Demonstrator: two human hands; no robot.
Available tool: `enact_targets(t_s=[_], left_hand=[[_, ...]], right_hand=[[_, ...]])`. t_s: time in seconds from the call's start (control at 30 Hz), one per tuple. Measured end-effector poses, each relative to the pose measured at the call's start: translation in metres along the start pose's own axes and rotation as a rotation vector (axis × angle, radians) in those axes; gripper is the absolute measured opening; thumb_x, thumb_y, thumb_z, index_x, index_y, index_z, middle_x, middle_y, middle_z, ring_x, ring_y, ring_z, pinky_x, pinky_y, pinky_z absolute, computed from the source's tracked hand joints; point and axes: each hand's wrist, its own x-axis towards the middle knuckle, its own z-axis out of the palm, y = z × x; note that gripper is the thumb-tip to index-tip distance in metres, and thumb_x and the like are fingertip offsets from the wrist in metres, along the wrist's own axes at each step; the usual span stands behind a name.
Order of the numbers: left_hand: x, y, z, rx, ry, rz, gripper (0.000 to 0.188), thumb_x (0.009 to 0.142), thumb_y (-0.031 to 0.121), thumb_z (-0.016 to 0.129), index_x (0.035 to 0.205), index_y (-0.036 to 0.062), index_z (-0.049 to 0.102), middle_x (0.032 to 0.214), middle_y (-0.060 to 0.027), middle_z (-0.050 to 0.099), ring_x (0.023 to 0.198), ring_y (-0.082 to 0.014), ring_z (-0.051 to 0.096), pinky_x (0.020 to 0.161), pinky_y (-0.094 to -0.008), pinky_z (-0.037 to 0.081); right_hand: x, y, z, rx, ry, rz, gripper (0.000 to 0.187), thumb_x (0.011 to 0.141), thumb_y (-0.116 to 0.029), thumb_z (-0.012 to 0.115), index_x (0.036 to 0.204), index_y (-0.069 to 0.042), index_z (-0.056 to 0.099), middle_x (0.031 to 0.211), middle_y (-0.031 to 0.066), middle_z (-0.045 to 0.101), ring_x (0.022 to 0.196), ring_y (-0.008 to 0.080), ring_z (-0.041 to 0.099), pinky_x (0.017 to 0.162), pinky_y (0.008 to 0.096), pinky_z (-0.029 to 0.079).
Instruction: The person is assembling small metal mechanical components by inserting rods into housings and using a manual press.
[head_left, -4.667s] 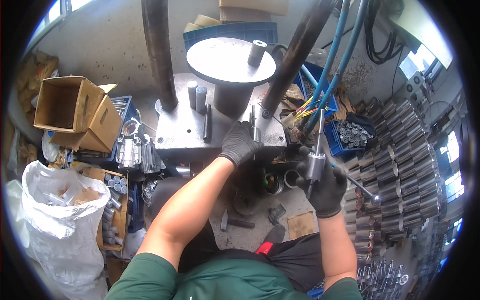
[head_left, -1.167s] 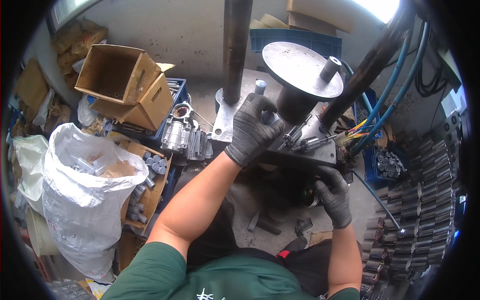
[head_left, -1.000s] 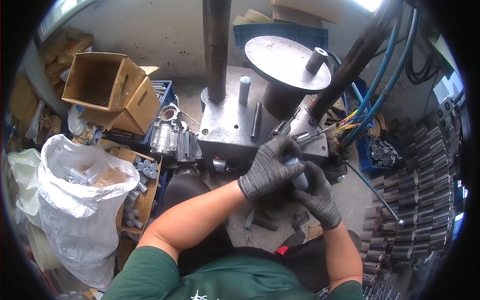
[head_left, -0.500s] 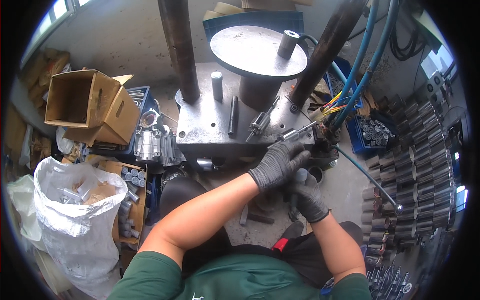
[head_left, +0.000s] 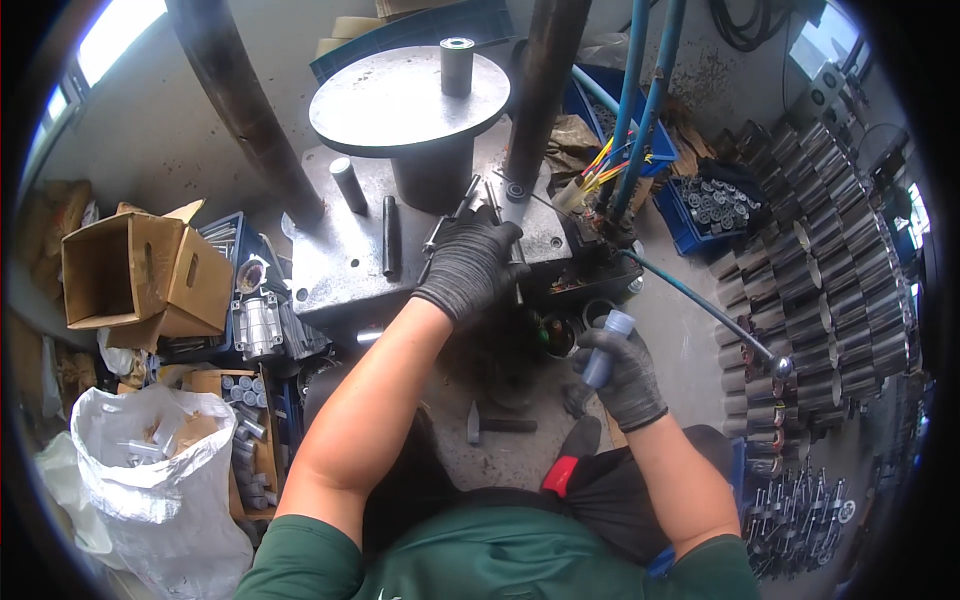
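Observation:
My left hand (head_left: 468, 262), in a dark grey knit glove, is closed around a motor rotor (head_left: 519, 292) over the steel press bed (head_left: 330, 265). The rotor's thin shaft sticks out past my fingers, while its body is mostly hidden. Beside that hand lies a second rotor (head_left: 430, 245), partly covered by it. Lower and to the right, my gloved right hand (head_left: 632, 385) grips a grey-blue cylinder (head_left: 608, 348), tilted with its top end showing. A black rod (head_left: 389, 236) lies on the bed, near a short grey cylinder (head_left: 348, 186) that stands upright.
A round steel plate (head_left: 390, 95) on a thick column carries a metal sleeve (head_left: 457, 70). Dark posts (head_left: 545, 100) and blue hoses (head_left: 650, 120) rise behind. A ball-ended lever (head_left: 781, 366) juts out at right, before stacked metal tubes (head_left: 800, 290). A white sack (head_left: 150, 490) and cardboard box (head_left: 150, 270) stand left.
My left hand has moved from beside my right hand up onto the rotors and closed on one. My right hand has drawn apart with the grey-blue cylinder. The view has shifted right.

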Motion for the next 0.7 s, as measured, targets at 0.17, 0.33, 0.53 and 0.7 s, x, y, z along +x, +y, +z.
enact_targets(t_s=[0.17,0.33,0.53,0.7], left_hand=[[0.011,-0.003,0.019,0.037,0.103,-0.070,0.041,0.084,0.034,0.082,0.118,0.0137,0.074,0.119,-0.0144,0.066,0.117,-0.0359,0.061,0.102,-0.0506,0.047],[0.017,-0.010,0.024,0.047,0.251,-0.118,0.034,0.087,0.031,0.078,0.116,0.0128,0.072,0.111,-0.0133,0.069,0.113,-0.0370,0.062,0.099,-0.0514,0.047],[-0.015,0.038,0.014,-0.386,0.255,0.032,0.037,0.094,0.034,0.074,0.115,0.0047,0.069,0.108,-0.0188,0.066,0.103,-0.0387,0.066,0.091,-0.0483,0.053],[-0.069,0.080,0.044,-0.657,-0.113,-0.003,0.045,0.096,0.043,0.073,0.116,0.0029,0.065,0.103,-0.0200,0.065,0.098,-0.0387,0.068,0.086,-0.0449,0.054]], right_hand=[[-0.003,0.003,-0.001,-0.038,0.012,0.025,0.040,0.088,-0.009,0.078,0.122,-0.005,0.057,0.096,0.0105,0.068,0.075,0.0209,0.071,0.069,0.0354,0.062],[-0.010,0.004,0.010,0.025,-0.101,0.112,0.037,0.093,-0.011,0.076,0.124,-0.008,0.058,0.109,0.0121,0.068,0.095,0.0244,0.072,0.076,0.0412,0.064],[-0.008,0.004,-0.002,-0.546,-0.214,-0.023,0.046,0.092,-0.023,0.079,0.129,-0.005,0.058,0.099,0.0071,0.071,0.085,0.0119,0.069,0.068,0.0292,0.060],[-0.009,-0.002,0.010,-0.893,-0.195,0.073,0.040,0.088,-0.020,0.080,0.121,-0.003,0.063,0.099,0.0102,0.074,0.087,0.0161,0.072,0.074,0.0328,0.060]])
